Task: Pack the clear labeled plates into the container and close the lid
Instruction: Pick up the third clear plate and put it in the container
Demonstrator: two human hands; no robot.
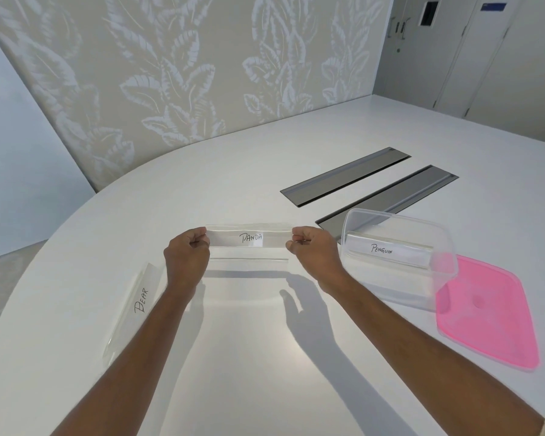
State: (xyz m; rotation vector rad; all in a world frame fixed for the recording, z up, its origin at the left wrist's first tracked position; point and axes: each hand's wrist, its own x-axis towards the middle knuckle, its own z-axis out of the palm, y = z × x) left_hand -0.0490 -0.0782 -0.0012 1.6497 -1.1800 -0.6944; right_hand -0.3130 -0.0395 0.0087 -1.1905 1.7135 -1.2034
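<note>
A clear plate labeled PANDA [249, 239] is held above the white table, gripped at its two ends. My left hand [188, 253] pinches its left end and my right hand [312, 250] pinches its right end. To the right stands the clear container [390, 287], open, with a clear plate labeled PENGUIN [387, 250] inside it. A third clear plate labeled BEAR [136, 305] lies flat on the table at the left, partly behind my left forearm. The pink lid [488, 313] lies flat on the table right of the container.
Two grey recessed cable trays [343, 177] [400, 193] are set into the white table [265, 357] behind the container. A leaf-patterned wall stands beyond the table's curved far edge, and doors are at the far right.
</note>
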